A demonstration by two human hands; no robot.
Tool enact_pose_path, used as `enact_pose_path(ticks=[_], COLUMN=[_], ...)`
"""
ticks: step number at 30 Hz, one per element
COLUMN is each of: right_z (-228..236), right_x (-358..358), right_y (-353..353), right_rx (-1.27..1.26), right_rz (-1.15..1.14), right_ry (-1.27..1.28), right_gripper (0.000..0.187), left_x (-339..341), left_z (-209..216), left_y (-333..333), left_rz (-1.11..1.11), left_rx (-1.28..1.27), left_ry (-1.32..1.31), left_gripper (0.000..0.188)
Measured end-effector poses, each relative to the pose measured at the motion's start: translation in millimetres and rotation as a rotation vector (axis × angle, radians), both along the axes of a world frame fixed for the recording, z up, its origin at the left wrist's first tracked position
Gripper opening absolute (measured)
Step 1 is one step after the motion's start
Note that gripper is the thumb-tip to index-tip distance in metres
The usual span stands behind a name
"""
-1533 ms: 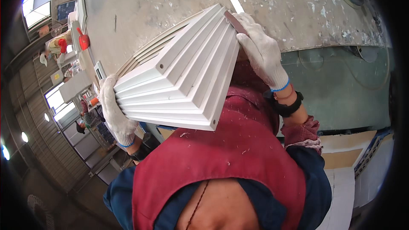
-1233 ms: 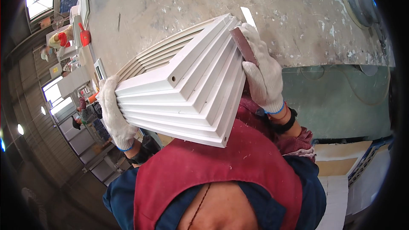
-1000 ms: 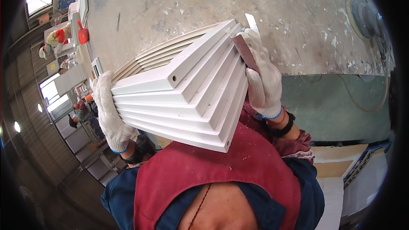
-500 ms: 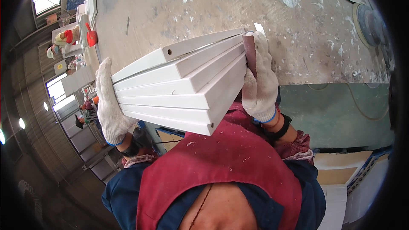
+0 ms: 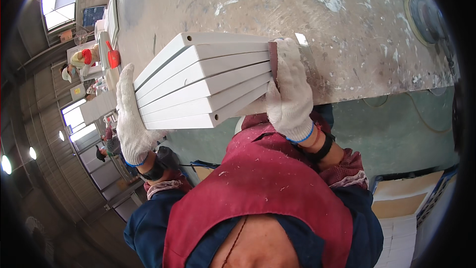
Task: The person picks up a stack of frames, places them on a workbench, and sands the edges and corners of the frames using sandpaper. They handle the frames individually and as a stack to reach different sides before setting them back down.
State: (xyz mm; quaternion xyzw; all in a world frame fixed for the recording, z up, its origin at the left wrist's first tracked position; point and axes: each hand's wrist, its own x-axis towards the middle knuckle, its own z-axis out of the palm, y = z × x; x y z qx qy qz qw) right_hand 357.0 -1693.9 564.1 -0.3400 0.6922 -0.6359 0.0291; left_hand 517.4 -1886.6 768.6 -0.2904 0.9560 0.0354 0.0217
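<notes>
A stack of several long white boards [image 5: 198, 82] spans the gap between my gloved hands, tilted over the near edge of the workbench. Small dark holes show in the ends of its top and bottom boards. My left hand [image 5: 131, 119], in a white knit glove, is pressed along the stack's left end with the fingers pointing up. At the opposite end my right hand [image 5: 292, 89], gloved alike, clamps the boards. Between its palm and the stack is a reddish-brown sheet that looks like sandpaper [image 5: 273, 59]. The right thumb lies low, beside the boards' lower corner.
The worn, paint-spotted workbench [image 5: 233, 15] stretches away ahead. A round grey disc-shaped tool [image 5: 425, 20] sits at its far right. Greenish floor [image 5: 396, 134] lies below. Panels [image 5: 401, 198] stand at lower right. At far left are a red dustpan-like thing [image 5: 113, 58] and other people [image 5: 82, 59].
The stack has risen and shifted away from my body, and its boards now line up more evenly. My right hand has moved slightly left and its brown sheet lies flatter against the boards.
</notes>
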Motion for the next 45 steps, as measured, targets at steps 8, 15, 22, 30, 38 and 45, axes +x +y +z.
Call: enact_pose_path(ticks=[8, 15, 22, 30, 38, 45], right_z=[8.9, 7.6, 19.6, 47.0, 88.9, 65.8], right_x=[3.4, 3.0, -26.2, -41.7, -44.6, -47.1], right_y=[-10.9, -10.3, 15.9, -7.8, -21.2, -9.4], right_rx=[0.091, 0.081, -0.032, -0.023, -0.265, -0.061], right_rz=[-0.076, -0.039, 0.114, 0.153, 0.246, 0.136], right_ry=[0.073, 0.041, -0.109, -0.040, 0.229, 0.031], right_gripper=[0.066, 0.067, 0.049, 0.042, 0.039, 0.038], left_x=[-8.3, -8.6, -19.4, -25.8, -14.6, -16.1], left_z=[4.9, 6.5, 6.5, 7.2, 4.6, 5.9], left_y=[-3.6, -4.0, 4.0, 5.8, 8.2, 12.9], left_rz=[0.048, 0.058, 0.051, 0.090, 0.032, 0.041], left_rx=[-0.023, 0.022, 0.027, 0.018, -0.061, -0.078], left_ry=[-0.050, -0.057, -0.015, -0.017, -0.007, -0.010], left_gripper=[0.140, 0.138, 0.133, 0.131, 0.132, 0.131])
